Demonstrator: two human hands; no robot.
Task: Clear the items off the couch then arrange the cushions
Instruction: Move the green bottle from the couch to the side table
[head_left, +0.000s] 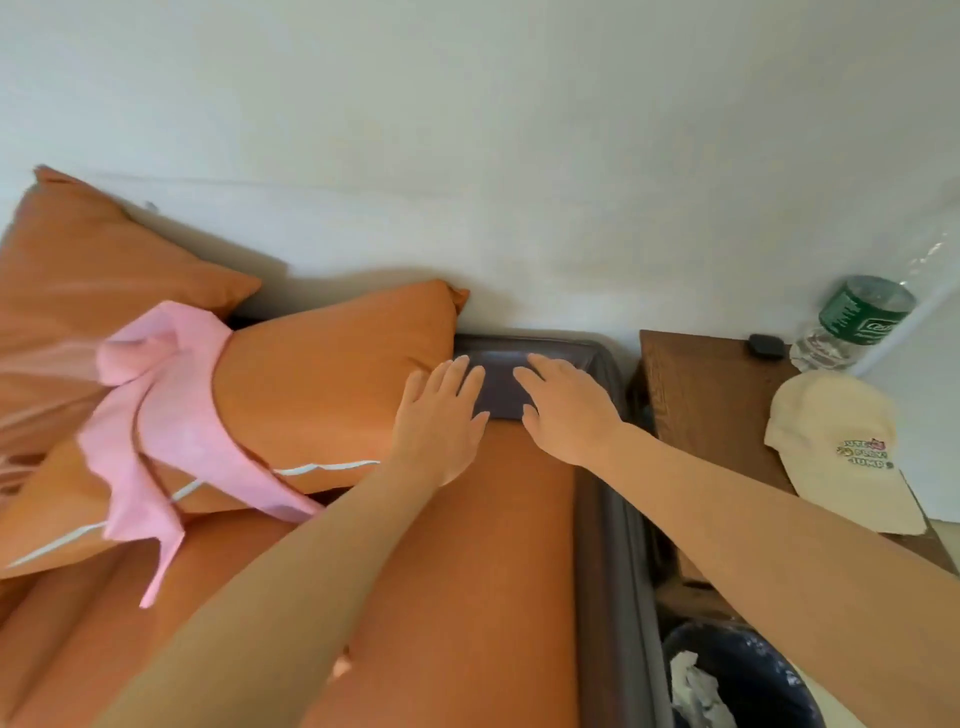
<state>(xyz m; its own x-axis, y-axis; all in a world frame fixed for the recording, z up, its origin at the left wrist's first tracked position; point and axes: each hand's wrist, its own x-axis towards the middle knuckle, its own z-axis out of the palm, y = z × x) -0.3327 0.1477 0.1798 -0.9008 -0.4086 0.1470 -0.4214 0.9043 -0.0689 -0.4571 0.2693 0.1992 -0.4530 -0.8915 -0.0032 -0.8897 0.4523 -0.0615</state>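
Note:
An orange couch seat runs up the middle, with a grey frame along its right side and far end. Two orange cushions lie at the left: one leaning at the wall, another beside my left hand. A pink cloth is draped over the nearer cushion. My left hand reaches forward with straight fingers, touching the cushion's right edge. My right hand is spread flat over the grey end of the couch. Neither hand holds anything.
A brown wooden side table stands right of the couch with a cream cap, a clear water bottle with a green label and a small dark object. A dark bin with crumpled paper sits below. A white wall is behind.

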